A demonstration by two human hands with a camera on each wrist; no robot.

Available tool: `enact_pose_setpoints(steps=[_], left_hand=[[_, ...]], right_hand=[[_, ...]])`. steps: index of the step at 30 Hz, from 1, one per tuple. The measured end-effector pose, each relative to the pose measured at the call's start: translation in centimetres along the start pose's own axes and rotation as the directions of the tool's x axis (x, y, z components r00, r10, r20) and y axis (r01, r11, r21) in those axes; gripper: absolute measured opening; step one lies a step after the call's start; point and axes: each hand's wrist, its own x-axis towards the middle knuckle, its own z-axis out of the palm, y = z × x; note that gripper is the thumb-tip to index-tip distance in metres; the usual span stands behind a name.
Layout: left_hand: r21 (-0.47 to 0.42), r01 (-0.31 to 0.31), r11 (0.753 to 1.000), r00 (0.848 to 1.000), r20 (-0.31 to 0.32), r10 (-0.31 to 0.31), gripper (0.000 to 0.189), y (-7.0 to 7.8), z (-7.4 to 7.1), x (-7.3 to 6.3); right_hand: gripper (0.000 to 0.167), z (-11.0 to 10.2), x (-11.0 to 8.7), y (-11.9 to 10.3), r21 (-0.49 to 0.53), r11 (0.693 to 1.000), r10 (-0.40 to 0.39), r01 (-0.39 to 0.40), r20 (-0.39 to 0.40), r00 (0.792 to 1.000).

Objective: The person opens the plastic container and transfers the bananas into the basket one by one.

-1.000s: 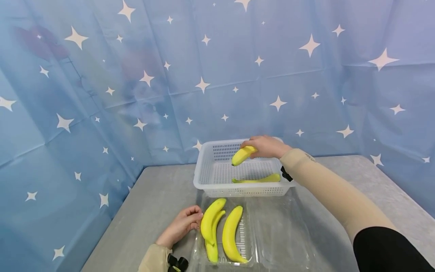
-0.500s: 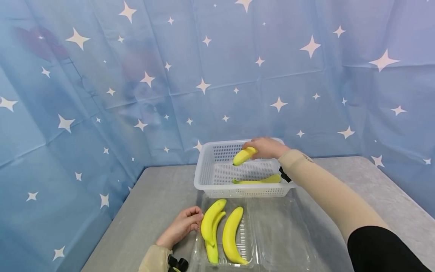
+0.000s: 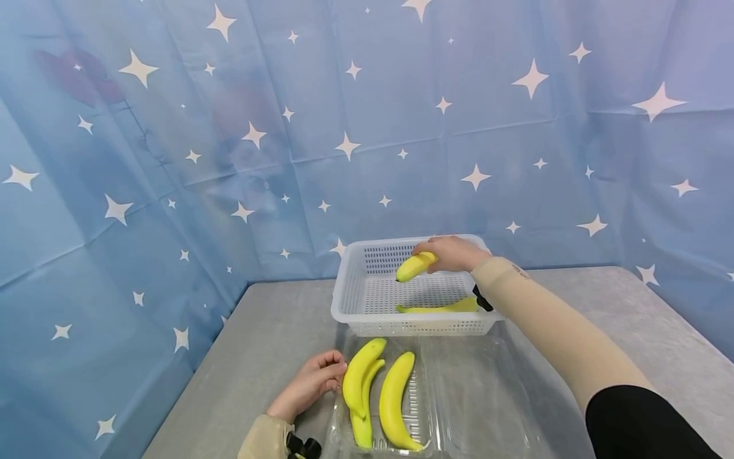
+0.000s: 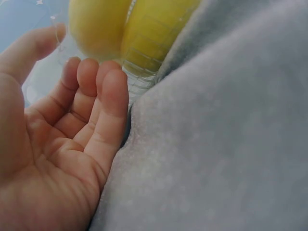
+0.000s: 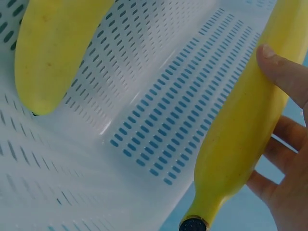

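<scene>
My right hand (image 3: 453, 254) grips a banana (image 3: 414, 268) over the white perforated basket (image 3: 424, 327). In the right wrist view the thumb lies along one side of this banana, the fingers behind it, and its dark tip points down. Another banana (image 3: 441, 308) lies in the basket along the front wall. My left hand (image 3: 312, 382) holds the left edge of an open clear plastic container (image 3: 482, 395), its thumb at the rim and its fingers (image 4: 113, 94) against the outside wall. Three bananas (image 3: 395, 401) lie in the container's left half, two of them overlapping.
The basket stands behind the container on the grey table (image 3: 275, 325). The container's other half lies flat to the right, under my right forearm's side. A blue curtain with white stars (image 3: 367, 127) hangs behind the table.
Both hands keep their holds and hardly move. The whole head view shifts slightly right and down. The bananas stay in their places.
</scene>
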Motion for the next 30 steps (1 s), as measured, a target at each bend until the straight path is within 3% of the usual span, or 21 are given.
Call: enact_pose_setpoints(steps=[20, 30], left_hand=[[-0.013, -0.006, 1.000, 1.000, 0.007, 0.006, 0.004, -0.2, -0.3, 0.0], [-0.003, 0.001, 1.000, 1.000, 0.003, -0.001, 0.007, 0.0, -0.1, 0.0]], right_hand=[[0.046, 2.4, 0.0, 1.3, 0.009, 1.000, -0.007, 0.006, 0.049, 0.999], [0.048, 3.5, 0.4, 1.5, 0.177, 0.979, 0.076, -0.104, 0.158, 0.984]])
